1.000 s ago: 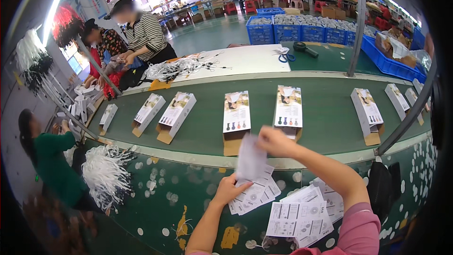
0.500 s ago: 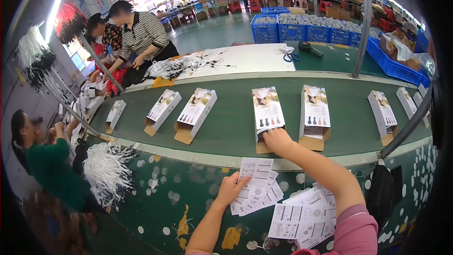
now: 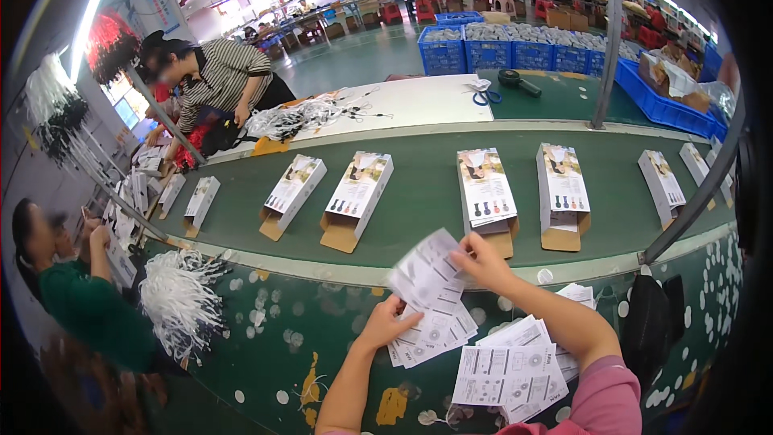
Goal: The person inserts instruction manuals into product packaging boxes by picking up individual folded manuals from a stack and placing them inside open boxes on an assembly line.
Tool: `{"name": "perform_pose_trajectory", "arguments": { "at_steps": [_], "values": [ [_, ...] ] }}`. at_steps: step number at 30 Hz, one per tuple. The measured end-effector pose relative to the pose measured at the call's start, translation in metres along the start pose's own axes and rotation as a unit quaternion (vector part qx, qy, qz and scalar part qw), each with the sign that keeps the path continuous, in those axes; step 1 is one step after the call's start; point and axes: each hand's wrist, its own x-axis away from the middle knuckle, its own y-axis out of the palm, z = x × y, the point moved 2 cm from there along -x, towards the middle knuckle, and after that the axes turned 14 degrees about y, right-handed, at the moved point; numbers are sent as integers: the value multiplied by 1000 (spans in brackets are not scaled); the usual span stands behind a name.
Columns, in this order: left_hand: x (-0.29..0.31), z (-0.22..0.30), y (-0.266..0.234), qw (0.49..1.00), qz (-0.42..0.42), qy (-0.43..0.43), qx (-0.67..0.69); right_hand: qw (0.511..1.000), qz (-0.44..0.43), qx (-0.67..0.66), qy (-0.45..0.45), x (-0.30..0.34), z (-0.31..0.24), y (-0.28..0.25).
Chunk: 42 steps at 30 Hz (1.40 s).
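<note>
We see the left forearm rise from the lower edge and lean toward one o'clock, its wrist low over the table (image 3: 274, 370). The left hand (image 3: 385, 325) grasps a fan of sheets (image 3: 437, 332) by its left side, thumb lying across the top and pointing toward two o'clock, the other fingers mostly hidden beneath.

The right forearm, bare below a pink sleeve (image 3: 605, 395), slants up toward ten o'clock, elbow bent. We find the right hand (image 3: 485, 266) pinching the upper sheet (image 3: 425, 267) at its three o'clock edge, between thumb and curled fingers; this sheet tilts above the fan, its lower end by the left fingertips.

At four o'clock from the left hand we see a loose pile (image 3: 515, 374) on the table. At twelve o'clock from the right hand, a box (image 3: 485, 181) lies on the belt (image 3: 423, 209), flap toward us.
</note>
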Motion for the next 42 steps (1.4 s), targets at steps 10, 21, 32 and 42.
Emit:
{"name": "perform_pose_trajectory", "arguments": {
  "at_steps": [10,21,32,42],
  "values": [
    [8,-33,-55,999,21,-30,30,995,61,-78,11,-19,-12,47],
    [15,-43,-115,999,29,-30,31,948,184,-259,21,-52,-23,89],
    [23,-58,-176,999,36,-26,18,854,131,295,-407,-102,-110,157],
    [23,-74,-232,999,40,-8,27,797,87,589,-97,-159,-68,228]
  ]
}}
